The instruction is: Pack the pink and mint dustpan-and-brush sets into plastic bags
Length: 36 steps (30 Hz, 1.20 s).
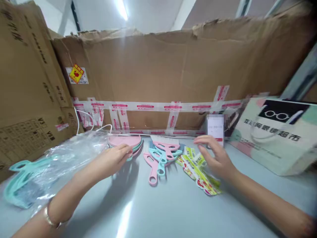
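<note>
My left hand [115, 159] reaches forward with its fingers curled onto the edge of a stack of pink and teal dustpans [128, 142]. My right hand [215, 155] hovers over a pile of printed yellow-and-red label cards [198, 172], fingers bent and spread, touching the cards' top; nothing is clearly gripped. Between the hands lies a heap of small pink and teal brushes [160, 155] with loop handles. A white bottle-like item with a blurred label [215, 128] stands just behind my right hand.
A tall cardboard wall with red-printed tape [158, 82] closes the back and left. Clear plastic bags [61, 155] cover a teal dustpan set [19, 178] at the left. A printed paper bag [277, 135] lies at the right. All of it rests on the grey tabletop [153, 211].
</note>
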Tool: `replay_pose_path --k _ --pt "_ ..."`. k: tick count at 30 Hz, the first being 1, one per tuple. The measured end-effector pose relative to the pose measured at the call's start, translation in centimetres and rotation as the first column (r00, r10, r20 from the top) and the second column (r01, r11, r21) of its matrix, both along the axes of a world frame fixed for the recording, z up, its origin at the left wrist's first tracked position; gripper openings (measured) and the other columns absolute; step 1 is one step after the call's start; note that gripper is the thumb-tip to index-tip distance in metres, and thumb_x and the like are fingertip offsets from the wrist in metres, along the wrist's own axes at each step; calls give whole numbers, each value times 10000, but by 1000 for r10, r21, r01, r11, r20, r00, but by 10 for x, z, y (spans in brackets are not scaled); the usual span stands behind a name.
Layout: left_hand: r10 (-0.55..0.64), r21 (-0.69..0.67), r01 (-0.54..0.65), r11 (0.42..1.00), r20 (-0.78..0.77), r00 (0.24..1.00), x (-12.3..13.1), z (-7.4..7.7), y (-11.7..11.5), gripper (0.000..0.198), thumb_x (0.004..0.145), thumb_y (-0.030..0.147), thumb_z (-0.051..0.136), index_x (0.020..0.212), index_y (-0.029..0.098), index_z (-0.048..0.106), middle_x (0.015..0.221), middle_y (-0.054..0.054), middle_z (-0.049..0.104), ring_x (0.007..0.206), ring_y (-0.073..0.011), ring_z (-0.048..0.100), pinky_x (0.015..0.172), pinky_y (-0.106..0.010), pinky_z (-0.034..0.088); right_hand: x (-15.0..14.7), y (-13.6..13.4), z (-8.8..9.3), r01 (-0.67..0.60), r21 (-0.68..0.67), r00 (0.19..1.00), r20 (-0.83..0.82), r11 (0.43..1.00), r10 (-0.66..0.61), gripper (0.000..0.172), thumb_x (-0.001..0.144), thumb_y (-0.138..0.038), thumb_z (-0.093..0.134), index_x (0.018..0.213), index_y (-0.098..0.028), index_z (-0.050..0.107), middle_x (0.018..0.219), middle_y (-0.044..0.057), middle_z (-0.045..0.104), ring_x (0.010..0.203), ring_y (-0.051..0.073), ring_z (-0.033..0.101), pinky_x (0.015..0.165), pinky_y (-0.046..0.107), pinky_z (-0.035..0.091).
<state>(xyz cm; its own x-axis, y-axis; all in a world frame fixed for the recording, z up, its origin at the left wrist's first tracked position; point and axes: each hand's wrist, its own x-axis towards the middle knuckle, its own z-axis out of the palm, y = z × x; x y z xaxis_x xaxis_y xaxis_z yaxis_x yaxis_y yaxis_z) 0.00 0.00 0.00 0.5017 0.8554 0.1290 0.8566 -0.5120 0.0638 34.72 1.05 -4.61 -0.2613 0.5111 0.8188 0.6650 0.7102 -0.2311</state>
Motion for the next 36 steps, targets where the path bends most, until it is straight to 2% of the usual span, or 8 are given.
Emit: replay_pose_path --k 5,10,15,18,21,25,29,36 --pt "-16 59 13 998 49 999 0 -7 3 247 859 223 335 834 170 575 837 -58 590 707 -170 562 639 -278 408 -13 -21 2 -112 19 984 142 994 108 262 838 -68 428 1027 -232 506 967 57 566 920 175 548 760 333 460" --pt "38 23 -47 999 284 958 -6 4 -4 236 841 347 425 719 178 535 712 -20 566 634 -147 538 572 -249 403 -17 -27 -3 -152 -53 984 88 987 156 286 845 -62 404 1044 -239 509 975 58 570 941 171 550 774 323 471" --pt "34 -7 -33 999 360 932 -8 0 -6 202 821 345 465 766 179 567 795 -26 555 596 -120 530 561 -242 411 -11 -30 -13 -131 -113 977 156 985 148 291 848 -86 415 1070 -250 508 984 53 587 944 173 556 782 326 468" --pt "-15 80 -18 997 391 920 -7 -5 -3 246 836 307 431 679 178 569 774 -32 546 644 -133 532 589 -244 402 -11 -29 -14 -142 -110 979 129 984 156 286 849 -94 411 1066 -248 514 964 50 598 925 170 567 767 318 474" --pt "2 188 -115 975 516 857 -9 -3 -2 185 832 280 432 731 184 554 683 -9 541 604 -133 507 563 -240 375 -11 -28 -14 -151 -107 980 115 983 164 283 848 -96 410 1059 -247 522 955 52 605 916 174 574 760 321 478" --pt "46 203 -311 929 767 640 -18 8 -9 119 841 286 435 778 198 487 563 47 450 466 -99 400 471 -222 310 -10 -29 -13 -146 -103 983 102 984 156 286 846 -90 411 1055 -246 528 965 53 610 937 176 572 783 324 478" --pt "-177 326 -396 858 913 368 -21 16 -14 138 804 264 522 713 199 441 561 55 365 457 -82 313 437 -233 243 -10 -28 -14 -151 -99 986 60 984 158 282 838 -98 431 1051 -248 540 959 43 619 932 173 578 784 314 482" --pt "-453 413 -261 873 883 -120 -27 30 -15 149 645 102 505 563 174 403 588 41 394 425 -54 317 426 -227 230 -12 -30 -11 -127 -117 990 -80 985 119 205 846 -160 443 960 -261 580 904 25 624 873 169 591 765 308 481"
